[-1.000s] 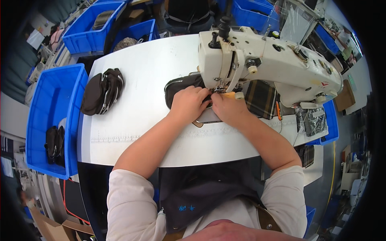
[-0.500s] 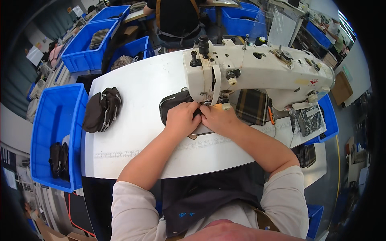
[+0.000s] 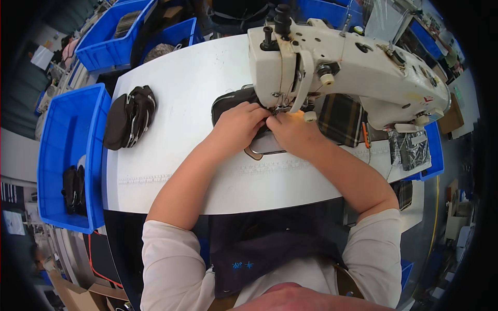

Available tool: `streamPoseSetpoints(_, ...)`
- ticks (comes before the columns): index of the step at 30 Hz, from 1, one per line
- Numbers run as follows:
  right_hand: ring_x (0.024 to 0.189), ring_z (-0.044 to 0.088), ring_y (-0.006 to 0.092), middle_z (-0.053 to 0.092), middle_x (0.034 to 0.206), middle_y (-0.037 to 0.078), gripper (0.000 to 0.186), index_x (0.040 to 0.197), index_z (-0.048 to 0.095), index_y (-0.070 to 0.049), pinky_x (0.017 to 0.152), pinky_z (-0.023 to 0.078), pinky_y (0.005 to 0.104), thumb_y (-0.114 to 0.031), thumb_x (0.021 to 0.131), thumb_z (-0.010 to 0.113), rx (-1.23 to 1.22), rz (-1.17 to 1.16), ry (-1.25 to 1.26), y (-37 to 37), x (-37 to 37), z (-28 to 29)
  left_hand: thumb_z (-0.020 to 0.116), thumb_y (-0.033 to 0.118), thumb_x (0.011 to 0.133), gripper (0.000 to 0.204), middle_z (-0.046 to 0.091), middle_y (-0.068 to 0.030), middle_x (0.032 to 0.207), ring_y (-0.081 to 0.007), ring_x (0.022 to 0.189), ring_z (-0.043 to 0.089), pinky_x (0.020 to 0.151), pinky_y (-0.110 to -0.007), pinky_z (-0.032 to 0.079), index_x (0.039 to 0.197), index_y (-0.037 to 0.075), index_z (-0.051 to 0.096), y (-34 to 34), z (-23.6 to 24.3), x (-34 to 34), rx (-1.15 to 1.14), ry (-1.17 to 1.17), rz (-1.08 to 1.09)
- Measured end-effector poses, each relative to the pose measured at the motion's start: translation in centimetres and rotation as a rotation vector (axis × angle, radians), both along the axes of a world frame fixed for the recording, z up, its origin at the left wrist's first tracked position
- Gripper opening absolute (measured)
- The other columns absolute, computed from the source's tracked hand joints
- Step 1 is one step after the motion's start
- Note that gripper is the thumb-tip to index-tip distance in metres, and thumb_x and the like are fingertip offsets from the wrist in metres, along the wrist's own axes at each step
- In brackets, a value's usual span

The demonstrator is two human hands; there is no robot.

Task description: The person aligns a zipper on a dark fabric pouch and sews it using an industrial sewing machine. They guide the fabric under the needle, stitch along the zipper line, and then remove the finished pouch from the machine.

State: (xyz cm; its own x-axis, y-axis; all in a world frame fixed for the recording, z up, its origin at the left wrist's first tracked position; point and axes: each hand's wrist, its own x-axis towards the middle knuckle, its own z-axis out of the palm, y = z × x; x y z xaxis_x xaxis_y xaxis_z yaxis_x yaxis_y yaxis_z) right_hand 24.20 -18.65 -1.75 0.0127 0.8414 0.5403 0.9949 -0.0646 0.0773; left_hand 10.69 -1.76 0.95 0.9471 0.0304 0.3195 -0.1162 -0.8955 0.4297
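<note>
A white industrial sewing machine [image 3: 384, 78] sits on the white table [image 3: 171, 124]. Under its needle area is a dark zippered pouch [image 3: 227, 101]. My left hand [image 3: 241, 124] grips the pouch from the left, fingers bent at its near edge by the presser foot. My right hand [image 3: 290, 132] is pressed in beside it, fingertips closed on the pouch's edge just below the foot; the needle and the fingertips are partly hidden. Right of that hand lie folded plaid fabric [image 3: 337, 119] and an orange-handled tool [image 3: 366, 136]. A stack of dark pouches [image 3: 127, 116] rests on the table's left part.
A blue bin [image 3: 62, 124] holding dark pouches [image 3: 72, 189] stands left of the table. Other blue bins [image 3: 109, 46] stand beyond it. Clear-wrapped items [image 3: 407, 150] lie at the table's right end, near another bin. A dark seat or backrest [image 3: 236, 11] shows behind the machine.
The whole view has shifted down and back up with head movement. Both hands stay on the pouch at the presser foot, with little visible movement relative to the machine.
</note>
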Motion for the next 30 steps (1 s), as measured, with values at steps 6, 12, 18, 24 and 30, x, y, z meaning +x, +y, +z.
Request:
streamPoseSetpoints(6,0.071,0.069,0.0256,0.063,0.083,0.003,0.011,0.091,0.062,-0.011,0.057,0.059,0.0393,-0.014,0.085,0.071,-0.046,-0.039,0.038,-0.2,-0.3,1.0,0.066,0.006,0.089,0.022,0.07,-0.0043,0.103,-0.0287,0.1,0.064,0.087,-0.041,0.054,0.11,0.01,0.073,0.0,-0.6,0.1,0.093,-0.108,0.03)
streamPoseSetpoints(12,0.067,0.068,0.0223,0.063,0.079,0.001,0.014,0.099,0.068,-0.012,0.054,0.057,0.0369,-0.014,0.086,0.071,-0.195,-0.008,0.018,-2.3,-0.4,2.3,0.066,0.009,0.091,0.023,0.069,-0.0042,0.108,-0.0292,0.104,0.064,0.092,-0.041,0.054,0.112,0.013,0.073,0.0,-0.1,-0.2,-0.227,0.049,0.058)
streamPoseSetpoints(18,0.067,0.068,0.0223,0.064,0.081,0.005,0.024,0.104,0.068,-0.006,0.058,0.055,0.0356,-0.008,0.08,0.07,-0.199,0.039,0.134,-3.1,-1.1,0.9,0.07,0.007,0.09,0.022,0.069,-0.0045,0.111,-0.0301,0.106,0.063,0.094,-0.041,0.053,0.112,0.012,0.073,0.1,0.0,-0.3,-0.115,0.05,0.033)
streamPoseSetpoints(24,0.067,0.068,0.0224,0.063,0.078,0.004,0.031,0.106,0.067,-0.003,0.057,0.054,0.0359,-0.005,0.076,0.071,-0.267,0.093,0.17,-3.5,-1.1,2.1,0.075,0.003,0.087,0.024,0.072,-0.0053,0.116,-0.0298,0.111,0.065,0.095,-0.041,0.054,0.108,0.013,0.075,-0.3,0.2,-0.3,0.021,0.02,0.023)
streamPoseSetpoints(30,0.068,0.07,0.0224,0.065,0.073,0.005,0.025,0.099,0.064,-0.005,0.057,0.054,0.0356,-0.005,0.075,0.071,-0.256,0.098,0.213,-3.4,-1.1,2.2,0.074,0.005,0.089,0.022,0.074,-0.005,0.11,-0.0303,0.105,0.068,0.09,-0.041,0.057,0.109,0.013,0.076,-0.3,-0.7,0.0,-0.125,0.06,0.06)
